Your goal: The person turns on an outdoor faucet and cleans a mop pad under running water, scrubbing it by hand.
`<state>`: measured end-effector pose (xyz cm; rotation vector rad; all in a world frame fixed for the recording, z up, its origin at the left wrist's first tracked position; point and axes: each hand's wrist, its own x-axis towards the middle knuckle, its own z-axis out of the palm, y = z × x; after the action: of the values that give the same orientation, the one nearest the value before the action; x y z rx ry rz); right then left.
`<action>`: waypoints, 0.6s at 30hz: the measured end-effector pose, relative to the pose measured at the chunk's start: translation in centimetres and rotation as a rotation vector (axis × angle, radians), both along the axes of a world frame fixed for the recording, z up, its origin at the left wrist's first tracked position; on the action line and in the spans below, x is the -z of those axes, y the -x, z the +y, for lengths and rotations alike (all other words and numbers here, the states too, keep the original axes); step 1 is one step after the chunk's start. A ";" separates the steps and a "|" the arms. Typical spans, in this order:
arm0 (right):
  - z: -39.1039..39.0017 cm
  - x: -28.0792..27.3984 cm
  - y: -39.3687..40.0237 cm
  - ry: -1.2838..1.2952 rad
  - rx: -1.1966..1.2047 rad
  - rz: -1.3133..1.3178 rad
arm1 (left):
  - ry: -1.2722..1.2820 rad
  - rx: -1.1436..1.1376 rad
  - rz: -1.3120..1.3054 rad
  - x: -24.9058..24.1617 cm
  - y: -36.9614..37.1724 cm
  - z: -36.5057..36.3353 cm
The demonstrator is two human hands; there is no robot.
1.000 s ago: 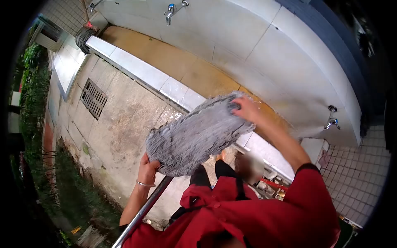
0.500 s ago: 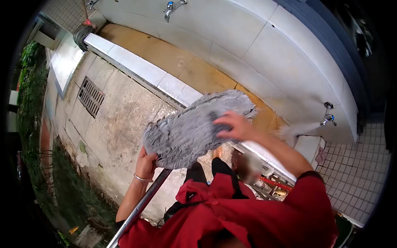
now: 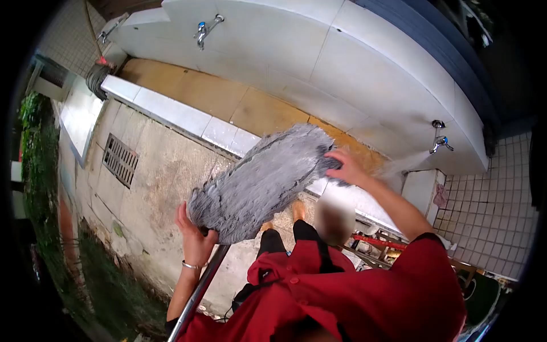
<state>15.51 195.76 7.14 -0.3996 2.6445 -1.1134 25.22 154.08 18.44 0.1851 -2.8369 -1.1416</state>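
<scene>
A wide, flat mop head (image 3: 259, 182) of shaggy grey fibres lies across the view, raised in front of my body. Its metal handle (image 3: 200, 290) slants down past my left forearm. At the mop head's left end, my left hand (image 3: 196, 236) grips the edge, thumb underneath and fingers along the side. My right hand (image 3: 345, 168) is at the opposite end, its curled fingers closed on darker, ruffled fibres. The fingertips there are partly hidden.
Water sprays from a tap (image 3: 440, 145) into a long trough (image 3: 188, 85) with a white tiled ledge (image 3: 171, 111). Another tap (image 3: 202, 34) is farther along the wall. A drain grate (image 3: 120, 161) sits in the concrete floor. Cluttered items (image 3: 379, 242) lie beside my legs.
My right hand has slid outward from the mop head's middle to its right end. The mop head has shifted slightly left, and my left-hand fingers have moved along its edge.
</scene>
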 end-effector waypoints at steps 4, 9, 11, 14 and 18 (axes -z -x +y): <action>-7.1 0.6 -1.6 0.175 -0.060 -0.045 | 0.281 0.709 -0.167 -1.6 1.5 -2.2; -6.2 2.4 -2.1 0.298 0.034 -0.034 | 0.258 0.924 -0.395 -5.7 3.1 0.0; -6.7 2.3 -2.9 0.339 0.143 -0.018 | 0.481 0.920 -0.300 -5.7 2.8 2.0; -7.6 1.7 -2.6 0.328 0.197 -0.049 | 0.627 0.847 -0.214 -3.8 3.4 2.3; -7.6 2.2 -2.0 0.467 0.377 -0.099 | 0.687 0.885 -0.267 -4.2 4.3 3.0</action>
<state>17.53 188.13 4.97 0.0847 2.4123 -1.8225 20.95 157.04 22.63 -1.1110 -3.4090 -0.0750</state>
